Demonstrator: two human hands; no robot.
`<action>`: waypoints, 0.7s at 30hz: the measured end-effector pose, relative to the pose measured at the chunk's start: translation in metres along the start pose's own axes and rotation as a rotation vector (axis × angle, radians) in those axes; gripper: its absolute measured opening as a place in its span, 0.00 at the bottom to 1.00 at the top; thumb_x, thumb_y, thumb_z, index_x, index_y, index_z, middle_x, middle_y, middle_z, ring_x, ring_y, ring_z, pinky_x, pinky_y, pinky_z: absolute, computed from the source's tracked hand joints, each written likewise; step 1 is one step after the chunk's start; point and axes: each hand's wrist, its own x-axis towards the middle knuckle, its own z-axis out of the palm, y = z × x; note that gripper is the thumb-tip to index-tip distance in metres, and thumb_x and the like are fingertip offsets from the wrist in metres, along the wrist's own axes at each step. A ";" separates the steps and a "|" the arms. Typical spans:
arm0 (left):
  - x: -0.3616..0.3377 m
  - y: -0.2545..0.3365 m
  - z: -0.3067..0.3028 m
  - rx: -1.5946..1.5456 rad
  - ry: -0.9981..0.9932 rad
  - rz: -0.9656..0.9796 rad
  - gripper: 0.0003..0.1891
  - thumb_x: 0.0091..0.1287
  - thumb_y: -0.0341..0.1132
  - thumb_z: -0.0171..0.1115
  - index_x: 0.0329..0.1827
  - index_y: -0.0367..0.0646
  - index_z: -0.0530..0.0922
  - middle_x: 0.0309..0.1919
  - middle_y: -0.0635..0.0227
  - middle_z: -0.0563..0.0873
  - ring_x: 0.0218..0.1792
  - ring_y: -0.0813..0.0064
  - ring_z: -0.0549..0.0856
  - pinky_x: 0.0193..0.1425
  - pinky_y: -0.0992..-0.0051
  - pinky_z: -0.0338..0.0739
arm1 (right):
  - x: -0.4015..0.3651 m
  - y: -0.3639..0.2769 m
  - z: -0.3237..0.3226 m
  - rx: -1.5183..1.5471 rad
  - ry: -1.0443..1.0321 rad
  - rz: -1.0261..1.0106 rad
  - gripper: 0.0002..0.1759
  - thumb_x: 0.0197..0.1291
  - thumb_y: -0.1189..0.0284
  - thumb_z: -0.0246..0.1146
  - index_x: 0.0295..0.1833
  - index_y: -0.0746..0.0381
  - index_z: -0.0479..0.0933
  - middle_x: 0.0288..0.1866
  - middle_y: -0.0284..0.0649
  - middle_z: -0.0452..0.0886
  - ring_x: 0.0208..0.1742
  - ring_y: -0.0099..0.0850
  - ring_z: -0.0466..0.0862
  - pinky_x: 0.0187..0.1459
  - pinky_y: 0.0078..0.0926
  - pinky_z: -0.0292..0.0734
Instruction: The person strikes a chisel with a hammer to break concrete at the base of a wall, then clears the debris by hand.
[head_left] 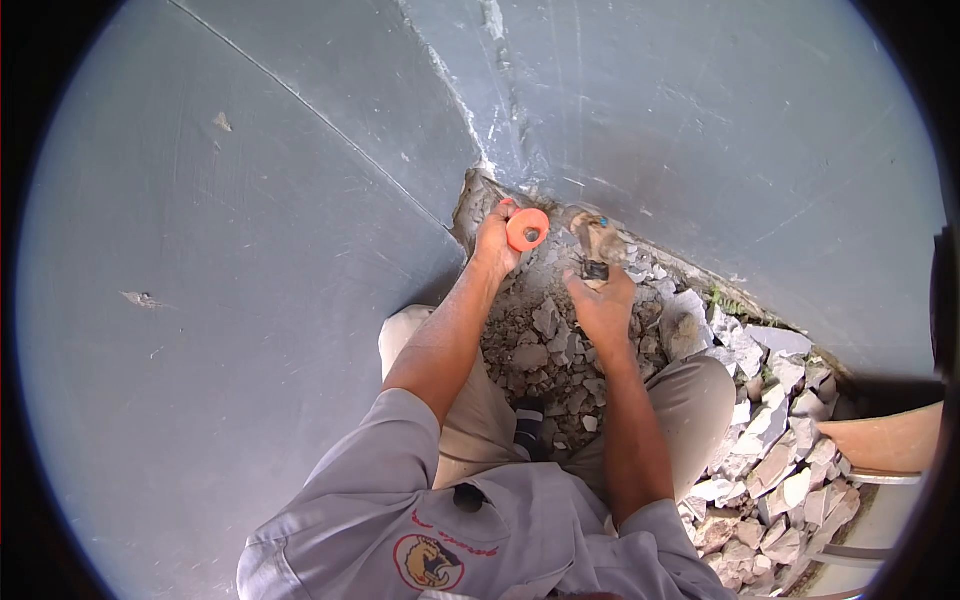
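Observation:
My left hand (497, 240) is closed round a chisel with a round orange hand guard (527, 230). Its metal striking end shows in the middle of the guard, while the tip is hidden below, near the broken foot of the wall corner. Just to the right, my right hand (603, 300) grips a hammer (598, 238) by its handle. The hammer's head is smeared by motion and lies apart from the chisel. Beneath both hands are broken plaster and dusty rubble (550, 335).
Grey painted walls (250, 250) meet at a corner ahead, with a chipped line running up it. Larger chunks of debris (770, 470) pile up at the right. Beyond them stands a curved tan object (885, 440). My knees (700, 400) flank the rubble.

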 end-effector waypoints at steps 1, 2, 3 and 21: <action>-0.003 0.004 0.006 -0.001 0.037 -0.003 0.04 0.69 0.29 0.54 0.45 0.45 0.74 0.36 0.69 0.79 0.37 0.70 0.81 0.47 0.65 0.82 | -0.001 -0.008 -0.004 0.032 -0.001 0.001 0.21 0.50 0.69 0.72 0.48 0.69 0.80 0.36 0.50 0.86 0.36 0.44 0.85 0.43 0.37 0.80; -0.005 0.007 0.014 -0.002 0.075 -0.006 0.04 0.69 0.28 0.54 0.45 0.45 0.74 0.37 0.69 0.79 0.38 0.70 0.82 0.47 0.65 0.82 | -0.002 -0.017 -0.007 0.064 -0.003 0.002 0.20 0.50 0.70 0.72 0.49 0.67 0.81 0.37 0.51 0.85 0.38 0.49 0.86 0.44 0.39 0.80; -0.007 0.010 0.020 -0.005 0.114 -0.009 0.04 0.70 0.28 0.54 0.45 0.45 0.74 0.38 0.68 0.80 0.38 0.69 0.82 0.47 0.65 0.82 | -0.001 -0.026 -0.011 0.022 0.036 -0.105 0.19 0.51 0.70 0.72 0.48 0.67 0.81 0.37 0.50 0.85 0.39 0.47 0.86 0.44 0.38 0.80; -0.001 0.006 0.014 -0.063 -0.037 -0.041 0.03 0.72 0.28 0.52 0.44 0.46 0.72 0.37 0.72 0.80 0.38 0.72 0.83 0.50 0.67 0.83 | -0.016 -0.063 -0.020 0.236 0.088 -0.141 0.19 0.61 0.73 0.72 0.54 0.68 0.76 0.45 0.35 0.81 0.44 0.24 0.79 0.49 0.24 0.76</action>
